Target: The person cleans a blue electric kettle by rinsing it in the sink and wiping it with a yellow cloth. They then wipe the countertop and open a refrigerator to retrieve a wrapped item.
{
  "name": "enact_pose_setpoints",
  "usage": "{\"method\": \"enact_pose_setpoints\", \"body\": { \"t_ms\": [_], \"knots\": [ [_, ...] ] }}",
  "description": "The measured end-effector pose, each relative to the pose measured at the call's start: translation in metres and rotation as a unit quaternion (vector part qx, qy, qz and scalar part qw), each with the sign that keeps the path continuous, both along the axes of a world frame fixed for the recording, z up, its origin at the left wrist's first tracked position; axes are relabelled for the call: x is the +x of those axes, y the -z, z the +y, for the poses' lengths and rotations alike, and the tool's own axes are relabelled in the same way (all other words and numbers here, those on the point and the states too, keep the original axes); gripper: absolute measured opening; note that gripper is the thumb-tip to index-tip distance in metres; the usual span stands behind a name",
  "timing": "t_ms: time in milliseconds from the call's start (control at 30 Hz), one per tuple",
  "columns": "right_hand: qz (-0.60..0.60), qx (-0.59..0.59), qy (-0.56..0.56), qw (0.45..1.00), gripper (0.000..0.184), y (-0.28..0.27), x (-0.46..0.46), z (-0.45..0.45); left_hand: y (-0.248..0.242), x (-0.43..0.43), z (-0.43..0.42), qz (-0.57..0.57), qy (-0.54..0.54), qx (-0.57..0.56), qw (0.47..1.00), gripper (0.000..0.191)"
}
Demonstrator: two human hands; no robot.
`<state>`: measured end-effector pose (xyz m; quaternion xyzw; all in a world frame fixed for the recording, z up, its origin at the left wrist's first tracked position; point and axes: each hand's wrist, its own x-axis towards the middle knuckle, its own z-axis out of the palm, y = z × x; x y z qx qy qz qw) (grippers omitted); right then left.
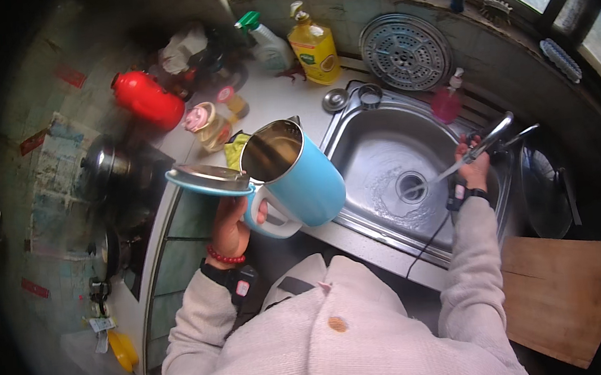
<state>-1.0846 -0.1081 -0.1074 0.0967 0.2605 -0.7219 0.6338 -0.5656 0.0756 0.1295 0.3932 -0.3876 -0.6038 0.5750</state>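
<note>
My left hand (230, 229) grips the white handle of a light-blue electric kettle (313, 178). The kettle tilts beside the sink's left edge, its hinged lid (210, 179) swung back over my hand and its steel interior showing. From the faucet (490, 134) at the right, a stream of water (443, 175) runs down to the drain (411, 186) of the stainless steel sink (371, 132). My right hand (475, 168) is at the faucet, partly hidden behind the spout, so its grip is unclear. Both wrists wear strapped black devices.
Behind the sink stand a yellow pump bottle (314, 50), a spray bottle (271, 49), a round steamer rack (406, 52) and a pink soap bottle (447, 103). Jars (210, 125) and a red thermos-like bottle (148, 100) are left. A wooden board (565, 292) lies right.
</note>
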Motion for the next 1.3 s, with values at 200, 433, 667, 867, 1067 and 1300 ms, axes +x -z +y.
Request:
{"method": "enact_pose_setpoints", "body": {
  "t_ms": [200,433,667,867,1067,1300],
  "knots": [
    [0.042,-0.083,0.017,0.996,0.021,-0.022,-0.036,0.041,0.002,0.011,-0.003,-0.02,-0.054,0.015,0.998,0.052],
    [0.051,-0.132,-0.029,0.989,0.024,-0.048,-0.02,0.064,0.006,0.034,0.005,0.014,-0.121,0.065,0.99,0.017],
    [0.124,-0.203,-0.037,0.971,0.025,-0.03,-0.045,0.117,0.005,0.061,0.035,-0.114,-0.228,0.066,0.965,0.045],
    [0.128,-0.162,-0.057,0.977,0.023,-0.051,0.031,0.171,-0.006,0.1,0.061,-0.143,-0.266,0.052,0.952,0.051],
    [0.306,-0.151,-0.28,0.897,0.031,-0.119,0.182,0.155,-0.006,0.155,0.057,-0.114,-0.241,-0.011,0.964,0.054],
    [0.63,-0.311,-0.393,0.593,0.056,-0.144,0.406,0.076,0.016,0.233,0.043,-0.018,-0.238,-0.028,0.971,0.054]
  ]
}}
